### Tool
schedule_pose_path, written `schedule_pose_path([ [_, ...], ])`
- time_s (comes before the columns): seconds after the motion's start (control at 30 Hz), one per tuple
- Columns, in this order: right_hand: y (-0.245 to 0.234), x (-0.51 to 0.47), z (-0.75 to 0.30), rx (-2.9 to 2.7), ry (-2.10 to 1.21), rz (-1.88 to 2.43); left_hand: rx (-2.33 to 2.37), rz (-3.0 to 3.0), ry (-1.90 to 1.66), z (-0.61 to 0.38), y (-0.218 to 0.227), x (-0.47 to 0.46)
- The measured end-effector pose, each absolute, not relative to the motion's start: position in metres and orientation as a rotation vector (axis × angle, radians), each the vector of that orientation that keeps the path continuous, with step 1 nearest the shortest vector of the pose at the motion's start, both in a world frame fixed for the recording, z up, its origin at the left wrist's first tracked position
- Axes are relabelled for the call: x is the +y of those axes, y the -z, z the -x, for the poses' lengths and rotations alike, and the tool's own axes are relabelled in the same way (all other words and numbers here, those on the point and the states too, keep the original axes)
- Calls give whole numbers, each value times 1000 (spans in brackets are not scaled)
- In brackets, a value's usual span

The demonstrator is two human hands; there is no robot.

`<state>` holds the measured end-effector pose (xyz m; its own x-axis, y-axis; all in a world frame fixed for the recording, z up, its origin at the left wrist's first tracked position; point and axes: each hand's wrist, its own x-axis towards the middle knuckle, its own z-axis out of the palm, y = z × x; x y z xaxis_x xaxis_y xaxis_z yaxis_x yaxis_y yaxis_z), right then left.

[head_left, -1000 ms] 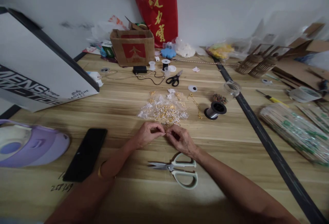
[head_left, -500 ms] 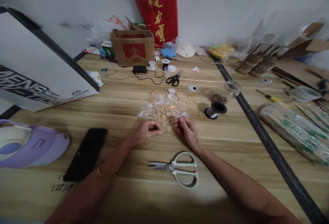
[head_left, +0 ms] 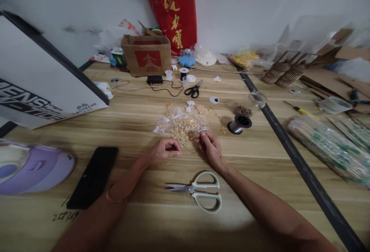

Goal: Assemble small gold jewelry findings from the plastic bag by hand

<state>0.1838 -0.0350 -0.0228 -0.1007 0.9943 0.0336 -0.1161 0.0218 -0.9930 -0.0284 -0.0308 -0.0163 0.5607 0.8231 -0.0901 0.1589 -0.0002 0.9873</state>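
Observation:
My left hand [head_left: 164, 149] rests on the wooden table [head_left: 138, 113] with its fingers curled in; what they hold, if anything, is too small to name. My right hand [head_left: 210, 147] reaches to the near edge of a pile of small clear bags with gold findings [head_left: 182, 122], its fingertips pinched among them. A thin gold chain piece [head_left: 189, 149] lies between the hands, and another small gold bit [head_left: 162, 163] lies by my left wrist. White-handled scissors [head_left: 199, 191] lie just in front of my right forearm.
A black phone [head_left: 94, 176] and a purple case [head_left: 34, 167] lie at the left, a large white box [head_left: 37, 78] behind them. A wire spool [head_left: 239, 124], bead jar [head_left: 253, 101], black scissors [head_left: 193, 88], cardboard box [head_left: 147, 54] and red bag [head_left: 172, 9] stand farther back. Packed sticks [head_left: 329, 147] lie at the right.
My hands, which were pinched together over a small piece, have parted. My right hand has moved forward to the pile of bags; my left has stayed curled in place.

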Motion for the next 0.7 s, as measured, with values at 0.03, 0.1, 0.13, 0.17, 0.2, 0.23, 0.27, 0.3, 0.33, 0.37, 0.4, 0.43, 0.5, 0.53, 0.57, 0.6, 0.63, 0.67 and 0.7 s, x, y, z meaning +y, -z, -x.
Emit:
schedule_pose_path([
  [0.03, 23, -36, -184, -1253, -1294, 1059, 882, -1511, -641, 28, 17, -31],
  [0.1, 22, -39, -184, -1360, -1234, 1064, 892, -1513, -623, 29, 17, -31],
  [0.13, 22, -41, -183, -1414, -1207, 1060, 899, -1514, -616, 29, 17, -31],
  [0.17, 21, -43, -182, -1463, -1193, 1050, 906, -1514, -610, 29, 17, -31],
  [0.2, 21, -46, -181, -1520, -1219, 1031, 912, -1513, -605, 28, 16, -31],
  [0.23, 20, -48, -180, -1586, -1243, 1017, 916, -1512, -604, 28, 16, -31],
  [0.27, 20, -51, -178, -1658, -1259, 1004, 916, -1513, -607, 28, 15, -31],
  [0.3, 19, -53, -177, -1725, -1252, 1001, 914, -1514, -611, 27, 14, -31],
  [0.33, 19, -55, -175, -1795, -1233, 998, 910, -1516, -612, 27, 14, -31],
  [0.37, 18, -57, -174, -1846, -1223, 989, 906, -1518, -612, 27, 13, -32],
  [0.4, 18, -58, -173, -1874, -1209, 975, 905, -1520, -613, 27, 13, -32],
  [0.43, 19, -59, -172, -1894, -1197, 963, 906, -1524, -611, 27, 14, -32],
  [0.5, 21, -60, -171, -1920, -1168, 943, 911, -1532, -607, 27, 15, -32],
  [0.53, 22, -60, -171, -1930, -1147, 940, 912, -1536, -606, 27, 16, -33],
  [0.57, 23, -60, -171, -1940, -1121, 942, 912, -1540, -603, 27, 17, -33],
  [0.6, 24, -59, -171, -1948, -1092, 945, 911, -1544, -601, 27, 18, -33],
  [0.63, 24, -59, -171, -1958, -1065, 948, 909, -1549, -600, 28, 18, -33],
  [0.67, 25, -58, -171, -1968, -1041, 950, 907, -1553, -601, 28, 18, -33],
  [0.7, 25, -58, -171, -1977, -1020, 949, 906, -1557, -604, 28, 18, -32],
])
